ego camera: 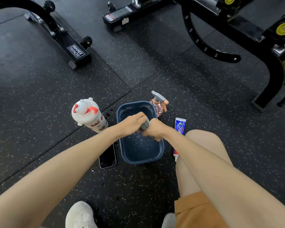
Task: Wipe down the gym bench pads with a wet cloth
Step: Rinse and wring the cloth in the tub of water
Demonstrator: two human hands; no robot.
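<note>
Cloth (145, 126), grey-green and bunched, sits over the dark blue basin (161, 151), and I see both hands clenched around it: left hand (133, 122) on its upper end, right hand (155, 130) on the lower, knuckles nearly touching. Both forearms reach forward and converge above the basin. It stands on the speckled black rubber floor (39, 96), with a white bottle (87, 116) and phone (107, 157) to its left, and a spray bottle (159, 105) and toothpaste tube (179, 127) to its right. Black steel frames (76, 53) stand beyond.
</note>
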